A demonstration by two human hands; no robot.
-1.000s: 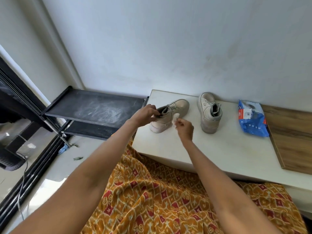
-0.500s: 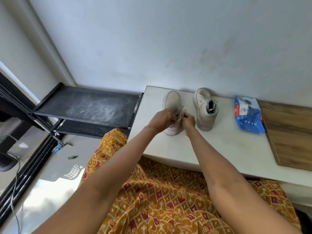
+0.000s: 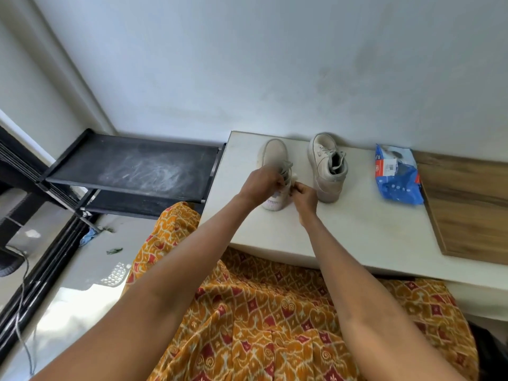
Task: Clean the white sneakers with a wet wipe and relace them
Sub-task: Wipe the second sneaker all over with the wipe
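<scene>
Two white sneakers stand on the white table (image 3: 357, 232) with toes toward the wall. Over the opening of the left sneaker (image 3: 273, 155), my left hand (image 3: 261, 185) and my right hand (image 3: 303, 196) meet, each pinching part of its lace (image 3: 287, 167). A bit of white wet wipe (image 3: 294, 177) shows between my fingers. My hands hide the heel end of this shoe. The right sneaker (image 3: 327, 169) stands untouched beside it, its laces loose at the collar.
A blue wet wipe pack (image 3: 397, 177) lies to the right of the sneakers, next to a wooden board (image 3: 472, 207). A black shelf rack (image 3: 132, 169) stands left of the table. My lap in orange patterned cloth (image 3: 275, 312) is below the table edge.
The left sneaker was tipped on its side in my left hand; it now stands upright, toe to the wall. Both hands have come together at its laces.
</scene>
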